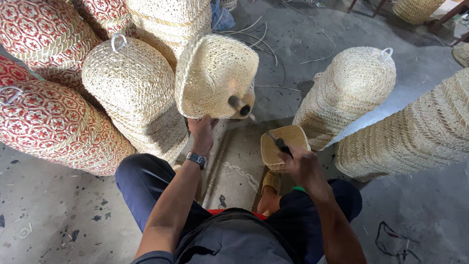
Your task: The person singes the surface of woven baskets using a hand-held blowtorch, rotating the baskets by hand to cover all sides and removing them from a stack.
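Grip, left: my left hand (202, 131) closes on the lower rim of a pale woven basket (215, 73), holding it raised and tilted so that its open mouth faces me. Grip, right: my right hand (303, 164) is closed around a dark-handled tool (279, 143), whose shaft points up and left toward the basket. A short dark cylinder (239, 104) shows at the basket's lower edge, just above my left hand; what it belongs to I cannot tell. On my left wrist sits a watch (197, 159).

Just beyond my right hand lies a small woven lid (286, 139), flat side up, and below it my foot in a woven sandal (271, 182). I sit low, knees apart, over a grey concrete floor (63, 215).

Left of the held basket stands a stack of pale domed baskets (129, 83), the top one with a wire loop (118, 41). Farther left lie red-patterned baskets (53, 122), touching one another. Right of the lid stands a tall stack (351, 88) of pale baskets, also topped with a wire loop, and at the far right a second stack (415, 132) lies tilted on its side. Loose cane strips (273, 44) lie scattered on the floor behind.
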